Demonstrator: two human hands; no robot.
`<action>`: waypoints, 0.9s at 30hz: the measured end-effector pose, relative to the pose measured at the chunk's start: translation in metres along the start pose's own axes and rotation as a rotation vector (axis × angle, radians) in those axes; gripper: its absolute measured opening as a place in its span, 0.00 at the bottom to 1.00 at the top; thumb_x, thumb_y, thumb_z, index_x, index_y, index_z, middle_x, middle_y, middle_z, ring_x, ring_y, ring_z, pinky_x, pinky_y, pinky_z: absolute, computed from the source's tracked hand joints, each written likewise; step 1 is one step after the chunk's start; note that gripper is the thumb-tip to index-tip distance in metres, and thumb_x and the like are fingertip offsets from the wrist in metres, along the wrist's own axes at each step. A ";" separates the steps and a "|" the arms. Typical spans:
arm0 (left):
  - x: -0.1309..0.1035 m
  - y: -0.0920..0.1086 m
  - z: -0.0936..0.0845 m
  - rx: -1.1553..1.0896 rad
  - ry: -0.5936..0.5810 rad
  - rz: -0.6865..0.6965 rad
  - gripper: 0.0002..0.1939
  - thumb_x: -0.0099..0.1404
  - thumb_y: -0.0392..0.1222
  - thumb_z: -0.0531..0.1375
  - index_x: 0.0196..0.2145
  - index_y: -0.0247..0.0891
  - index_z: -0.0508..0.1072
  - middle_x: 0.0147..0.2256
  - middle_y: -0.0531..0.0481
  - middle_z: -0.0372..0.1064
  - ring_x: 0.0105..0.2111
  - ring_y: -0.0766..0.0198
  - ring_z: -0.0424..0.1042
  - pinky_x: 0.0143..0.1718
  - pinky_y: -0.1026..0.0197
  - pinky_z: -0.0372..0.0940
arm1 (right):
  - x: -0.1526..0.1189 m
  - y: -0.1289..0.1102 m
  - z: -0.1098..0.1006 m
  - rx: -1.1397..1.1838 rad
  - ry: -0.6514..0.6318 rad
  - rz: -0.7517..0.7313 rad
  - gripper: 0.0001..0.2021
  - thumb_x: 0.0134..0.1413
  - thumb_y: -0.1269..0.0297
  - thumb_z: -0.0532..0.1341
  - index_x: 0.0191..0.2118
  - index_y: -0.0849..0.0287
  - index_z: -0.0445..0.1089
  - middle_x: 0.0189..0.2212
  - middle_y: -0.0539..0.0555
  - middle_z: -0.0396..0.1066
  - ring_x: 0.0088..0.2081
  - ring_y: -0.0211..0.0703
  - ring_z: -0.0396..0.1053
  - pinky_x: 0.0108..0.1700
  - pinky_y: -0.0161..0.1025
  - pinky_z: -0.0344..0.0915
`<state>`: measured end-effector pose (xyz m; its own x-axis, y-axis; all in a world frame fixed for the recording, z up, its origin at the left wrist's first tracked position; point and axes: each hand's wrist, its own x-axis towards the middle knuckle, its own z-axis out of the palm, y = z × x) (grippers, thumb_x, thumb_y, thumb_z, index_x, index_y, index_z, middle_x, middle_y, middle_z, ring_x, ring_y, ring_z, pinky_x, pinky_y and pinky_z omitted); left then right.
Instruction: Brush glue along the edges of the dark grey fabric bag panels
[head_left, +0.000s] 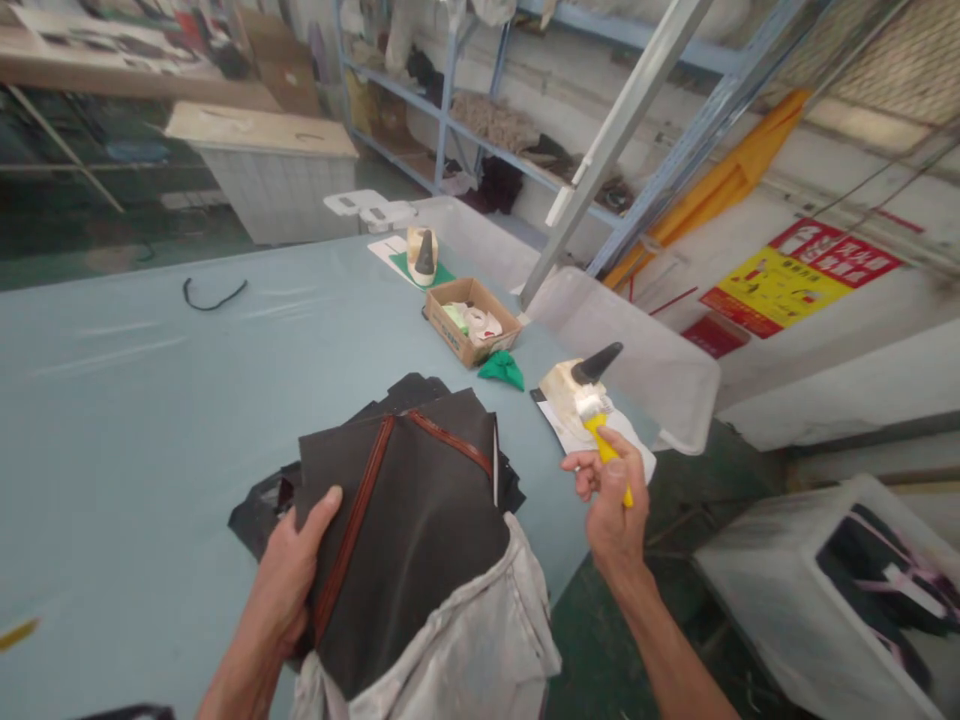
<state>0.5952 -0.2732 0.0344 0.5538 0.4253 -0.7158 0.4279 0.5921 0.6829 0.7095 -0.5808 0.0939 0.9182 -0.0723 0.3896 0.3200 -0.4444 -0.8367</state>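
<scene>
The person stands at the near edge of a long pale blue table [150, 380], and most of what matters sits around a dark leather piece [409, 520] with reddish-brown stitched seams that lies on top of a stack of black pieces [262, 510] near that edge. The left hand [289, 575] lies on the left side of the leather piece, thumb spread over its top face and the fingers curled under its edge, gripping it. Part of the leather piece hangs over a whitish cloth [480, 630] at the person's front. To the right of the leather piece, held in the air just past the table's edge, the right hand [615, 495] is closed round the yellow handle of a small brush [600, 420], its pale bristles pointing away from the person. Right behind the brush, still right of the leather piece, stands a glue pot [574, 385] with a dark cone-shaped top, resting on white paper [585, 435]. Beyond the leather piece, farther along the table, sits a small cardboard box [472, 320] with scraps in it, and a green scrap [502, 368] lies between the box and the leather. Farther off still stands a second glue pot [423, 256] on a green sheet. Well to the left of the box a black cord [214, 295] lies loose on the table.
</scene>
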 end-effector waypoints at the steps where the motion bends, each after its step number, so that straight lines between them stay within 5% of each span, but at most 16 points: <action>1: 0.003 0.002 0.001 0.012 -0.016 0.006 0.19 0.66 0.49 0.67 0.52 0.37 0.78 0.40 0.42 0.83 0.40 0.53 0.83 0.45 0.55 0.77 | 0.001 -0.011 0.006 0.016 -0.006 -0.017 0.20 0.74 0.46 0.50 0.55 0.57 0.64 0.31 0.51 0.76 0.24 0.39 0.62 0.29 0.36 0.62; 7: 0.012 -0.001 -0.001 -0.030 -0.055 -0.008 0.17 0.69 0.47 0.65 0.51 0.36 0.78 0.42 0.40 0.83 0.41 0.51 0.83 0.47 0.52 0.77 | -0.004 -0.044 0.056 0.188 -0.338 -0.092 0.21 0.77 0.50 0.47 0.62 0.57 0.62 0.27 0.48 0.73 0.22 0.38 0.61 0.26 0.35 0.61; 12: 0.006 -0.008 -0.001 -0.099 -0.044 0.033 0.23 0.63 0.53 0.69 0.51 0.36 0.78 0.40 0.40 0.83 0.42 0.48 0.83 0.48 0.49 0.77 | -0.017 -0.054 0.097 0.234 -0.604 -0.072 0.17 0.77 0.53 0.49 0.60 0.56 0.64 0.35 0.50 0.72 0.28 0.38 0.67 0.29 0.35 0.63; 18: 0.009 -0.011 -0.004 -0.037 -0.093 0.120 0.31 0.59 0.61 0.70 0.52 0.35 0.77 0.42 0.41 0.82 0.47 0.46 0.80 0.53 0.49 0.73 | -0.029 -0.075 0.129 0.191 -0.661 -0.215 0.05 0.72 0.64 0.58 0.48 0.54 0.71 0.35 0.49 0.76 0.32 0.37 0.74 0.36 0.34 0.69; 23: 0.010 -0.009 -0.006 0.183 -0.068 0.330 0.23 0.65 0.60 0.62 0.43 0.35 0.78 0.43 0.43 0.80 0.47 0.46 0.78 0.53 0.50 0.71 | -0.044 -0.097 0.158 0.232 -0.715 -0.321 0.06 0.71 0.66 0.60 0.43 0.55 0.75 0.36 0.52 0.77 0.36 0.40 0.76 0.40 0.37 0.72; 27: 0.008 -0.007 -0.006 0.267 -0.051 0.445 0.21 0.68 0.57 0.58 0.45 0.36 0.77 0.47 0.42 0.79 0.50 0.47 0.76 0.56 0.49 0.68 | -0.045 -0.091 0.170 0.093 -0.770 -0.346 0.07 0.71 0.68 0.60 0.43 0.56 0.77 0.37 0.53 0.79 0.39 0.43 0.77 0.44 0.38 0.71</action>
<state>0.5927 -0.2701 0.0229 0.7548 0.5585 -0.3440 0.3064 0.1635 0.9378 0.6790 -0.3853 0.0870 0.6570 0.6974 0.2865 0.5990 -0.2521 -0.7600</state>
